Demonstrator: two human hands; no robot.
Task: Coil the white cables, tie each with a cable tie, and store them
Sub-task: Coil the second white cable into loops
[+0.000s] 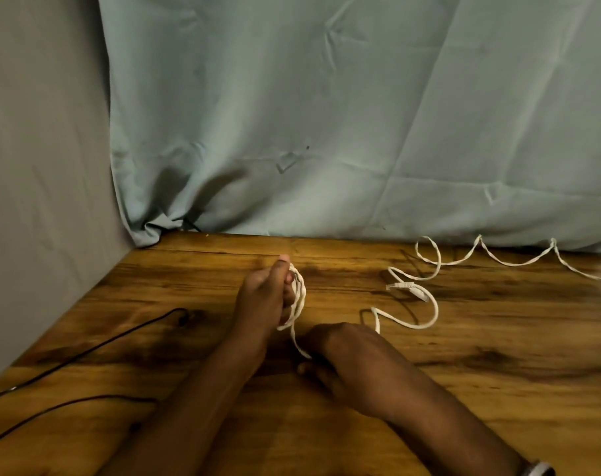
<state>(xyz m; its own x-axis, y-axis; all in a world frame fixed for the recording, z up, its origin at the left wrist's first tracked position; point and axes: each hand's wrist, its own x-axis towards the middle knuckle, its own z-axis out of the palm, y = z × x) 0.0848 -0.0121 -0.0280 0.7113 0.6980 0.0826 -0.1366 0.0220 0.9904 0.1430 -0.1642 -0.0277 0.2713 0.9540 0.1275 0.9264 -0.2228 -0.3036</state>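
A flat white cable [429, 314] snakes in loose waves across the wooden table [463, 389], from the middle out past the right edge of view. Its connector [403, 286] lies on the wood right of centre. My left hand [263, 297] is raised at the centre and grips a small coil of the cable [299, 297], the loops wound round its fingers. A strand runs from the coil down to my right hand [340, 352], which pinches it just below. The fingertips of my right hand are hidden under the hand.
Two thin black cables [96, 348] cross the left side of the table. A pale green cloth [326, 115] hangs behind the far table edge, and a grey wall [41, 166] closes the left side. A watch [535, 470] shows on my right wrist.
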